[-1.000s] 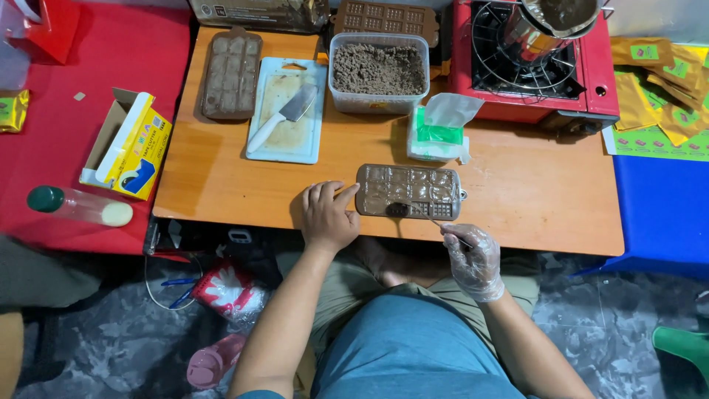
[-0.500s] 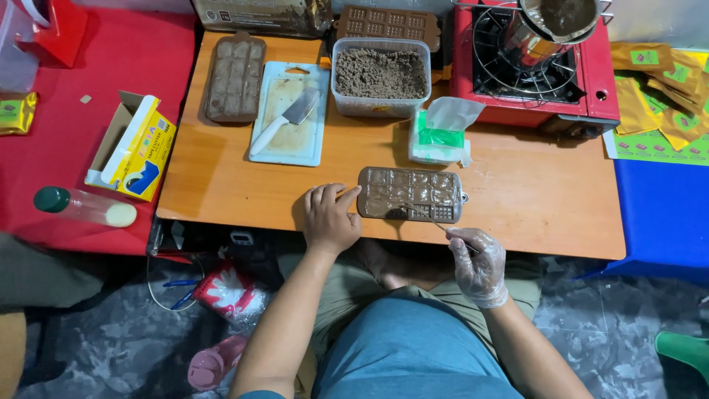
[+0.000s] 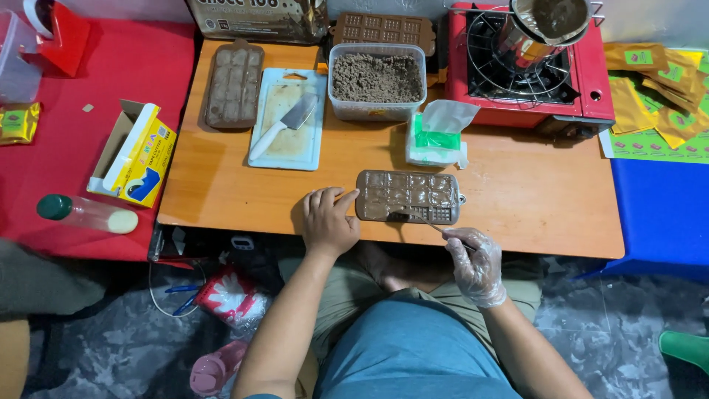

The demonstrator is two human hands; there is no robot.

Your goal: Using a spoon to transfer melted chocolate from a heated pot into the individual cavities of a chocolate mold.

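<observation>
Left hand (image 3: 329, 222), bare, lies flat with fingers loosely curled against the left end of the chocolate mould (image 3: 408, 196), pinning it rather than gripping it. Right hand (image 3: 475, 260), in a clear glove, is closed in a pinch on a thin spoon-like tool (image 3: 417, 220) whose dark tip sits at the mould's near edge. The mould lies on the orange counter (image 3: 517, 192), close to the front edge, right in front of the person. Risks, as I judge them: the mould is near the counter lip, so a hard scrape toward the body could slide it off if the left hand slips; the tool tip could drag filling over the dividers and smear neighbouring cells; drips could land on the lap below. Mould look: long rectangular tray, grey-brown, gridded into small cells, most coated in glossy brown, lower right cells paler and ribbed, small tab at its right end. Around: tub of brown crumbs (image 3: 377, 80), knife (image 3: 284, 125) on white cutting board (image 3: 286, 151), second filled mould (image 3: 234, 85), red gas stove (image 3: 528, 70) with metal pot (image 3: 550, 22), green-and-clear bag (image 3: 437, 135).
</observation>
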